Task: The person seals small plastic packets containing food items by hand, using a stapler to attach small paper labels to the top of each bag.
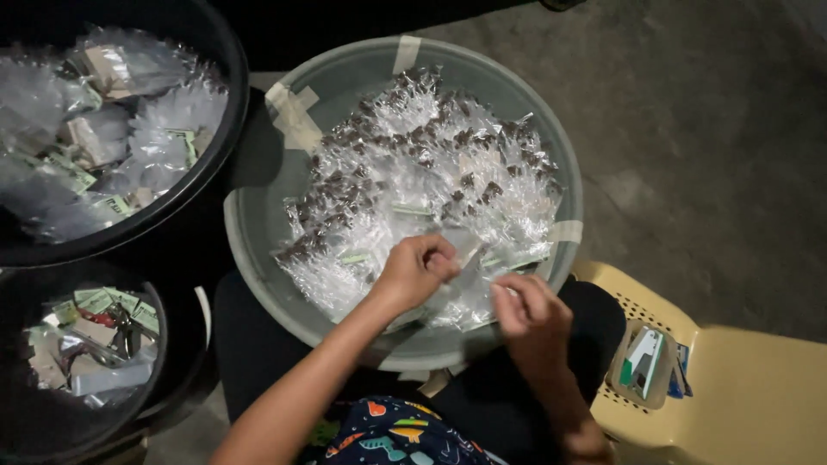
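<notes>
Left hand [418, 269] and right hand [525, 303] both pinch one clear plastic packet [469, 263] over the grey basin [258, 224] on the lap (light, limp, slippery film; looks best gripped at its edges).

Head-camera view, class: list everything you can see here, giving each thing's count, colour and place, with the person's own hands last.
Basin: one, grey, taped rim, centre, on the lap.
Small packets: many, clear plastic with dark contents, heaped in the basin.
Large tub: one, black, upper left, holding clear bags.
Small bucket: one, black, lower left, holding papers and bags.
Plastic chair: one, cream, lower right.
Left hand: over the packets.
Right hand: near the basin's front rim.
</notes>
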